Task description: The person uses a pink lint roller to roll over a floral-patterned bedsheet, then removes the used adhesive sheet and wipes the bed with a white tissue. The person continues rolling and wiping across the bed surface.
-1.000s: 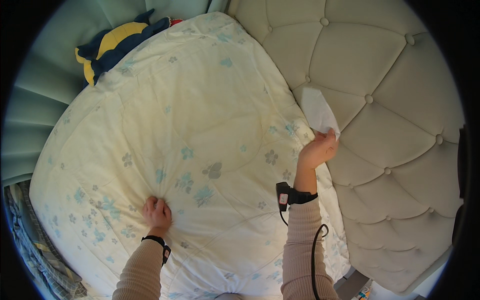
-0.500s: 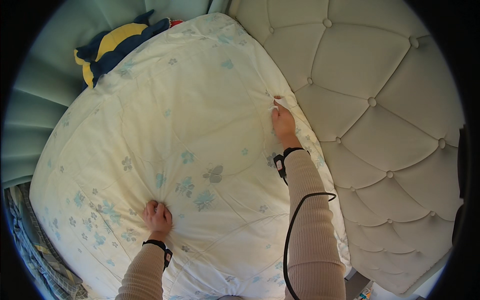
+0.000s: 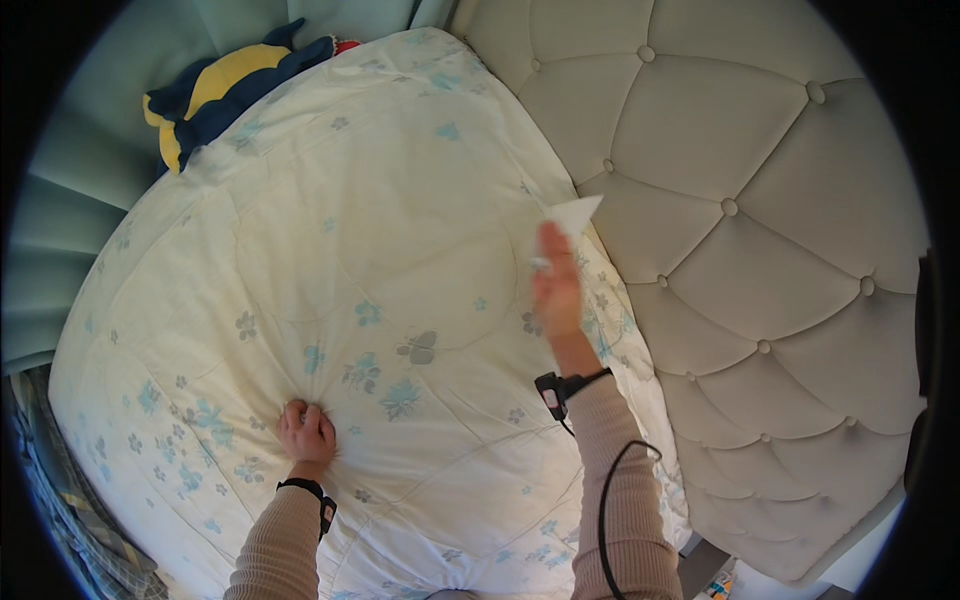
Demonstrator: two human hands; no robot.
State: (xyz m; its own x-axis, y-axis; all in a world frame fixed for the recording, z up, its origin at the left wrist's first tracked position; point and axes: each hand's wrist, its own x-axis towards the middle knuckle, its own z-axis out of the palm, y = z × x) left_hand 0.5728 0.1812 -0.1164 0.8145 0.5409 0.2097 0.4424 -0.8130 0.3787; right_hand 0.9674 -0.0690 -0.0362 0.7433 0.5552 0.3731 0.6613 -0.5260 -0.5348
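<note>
A white quilt (image 3: 440,250) with blue and grey flowers and butterflies covers the bed. My left hand (image 3: 306,432) is closed and pressed into it at the lower left, with creases running into the curled fingers. Over the quilt's right side, near the headboard, my right hand (image 3: 555,285) is smeared by motion. Between its fingers is a thin white piece, like a tissue or wipe (image 3: 576,213), with a pointed corner sticking out past the fingertips. A second bit of white shows beside the fingers.
A buttoned beige headboard (image 3: 690,250) borders the quilt on the right. A blue and yellow plush toy (image 3: 235,80) lies at the far left edge by a green padded surface (image 3: 80,230). Checked dark cloth (image 3: 75,500) is at lower left. A black cable (image 3: 604,510) loops along my right sleeve.
My right hand has come off the quilt's right edge and moved nearer to me, with the white piece now jutting out ahead of it. My left hand keeps its place on the quilt.
</note>
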